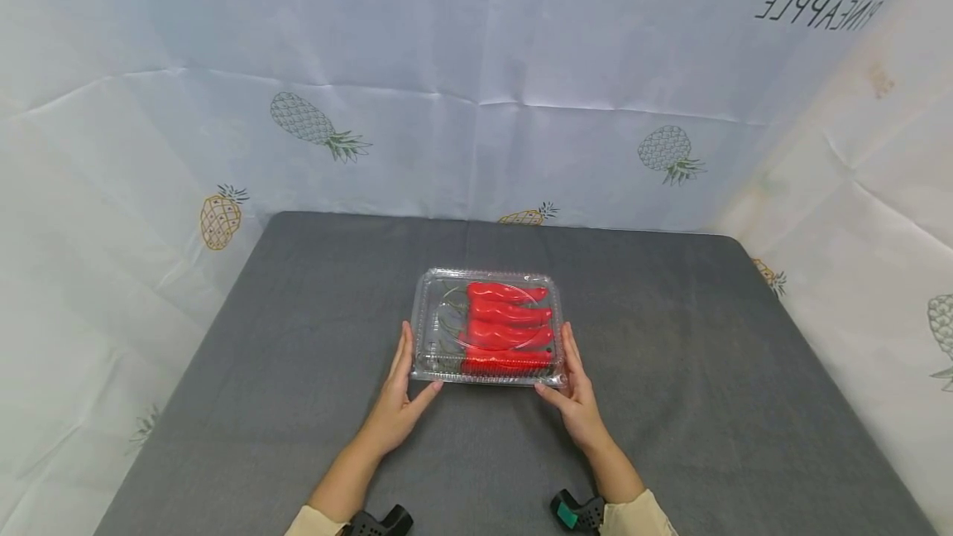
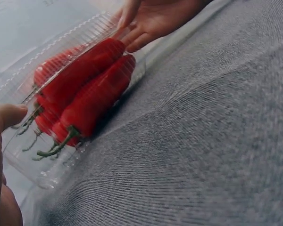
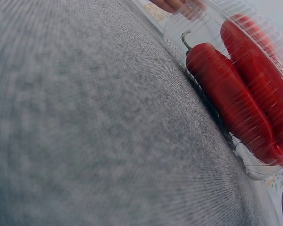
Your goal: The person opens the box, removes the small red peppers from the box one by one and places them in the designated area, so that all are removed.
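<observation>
A clear plastic clamshell container with a ridged edge holds several long red chili peppers, lying side by side with green stems toward the left. Its lid is down. My left hand grips the left side, its thumb at the front edge and its fingers along the side wall. On the opposite side, my right hand holds the container in the same way. The left wrist view shows the left thumb against the clear wall. Whether the container's base touches the table cannot be told.
A grey cloth covers the table around the container. White curtain fabric with pineapple prints and mirrored lettering hangs behind and at both sides. Black devices sit at both wrists, beside beige sleeves.
</observation>
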Motion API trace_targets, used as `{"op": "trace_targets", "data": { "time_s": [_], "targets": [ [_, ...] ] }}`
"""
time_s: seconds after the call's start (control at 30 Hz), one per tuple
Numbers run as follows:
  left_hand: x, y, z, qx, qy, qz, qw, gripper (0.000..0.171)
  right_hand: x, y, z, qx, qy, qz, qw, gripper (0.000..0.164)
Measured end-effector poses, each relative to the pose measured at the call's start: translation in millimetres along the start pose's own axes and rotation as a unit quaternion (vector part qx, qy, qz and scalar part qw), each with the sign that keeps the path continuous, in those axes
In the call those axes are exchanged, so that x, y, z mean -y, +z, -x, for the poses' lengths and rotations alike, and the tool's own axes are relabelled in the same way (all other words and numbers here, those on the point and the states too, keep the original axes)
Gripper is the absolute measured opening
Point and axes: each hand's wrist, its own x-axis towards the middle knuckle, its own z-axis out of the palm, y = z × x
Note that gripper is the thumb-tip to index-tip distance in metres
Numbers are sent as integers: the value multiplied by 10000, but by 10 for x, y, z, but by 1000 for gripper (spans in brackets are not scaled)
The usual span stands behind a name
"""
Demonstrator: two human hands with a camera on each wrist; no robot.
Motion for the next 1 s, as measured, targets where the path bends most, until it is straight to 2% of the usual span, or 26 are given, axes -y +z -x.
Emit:
{"op": "trace_targets", "data": {
  "time_s": [0.1, 0.3, 0.47, 0.7, 1.0],
  "targets": [
    [3, 24, 9, -156, 87, -51, 9998, 83, 1, 4, -2, 16, -18, -18, 10000, 88],
    [212, 97, 27, -452, 474, -289, 9974, 73, -13, -2, 13, -21, -113, 65, 9999, 85],
    [280, 115, 41, -699, 734, -383, 9941, 61, -34, -8, 38, -100, -332, 369, 9987, 77],
    [305, 109, 53, -1132, 1287, -635, 9832, 52, -29, 17, 66, -271, -592, 974, 9931, 67],
    [257, 126, 64, -1326, 1450, -794, 9773, 51, -48, 18, 84, -366, -1123, 1278, 9847, 60]
  ]
}}
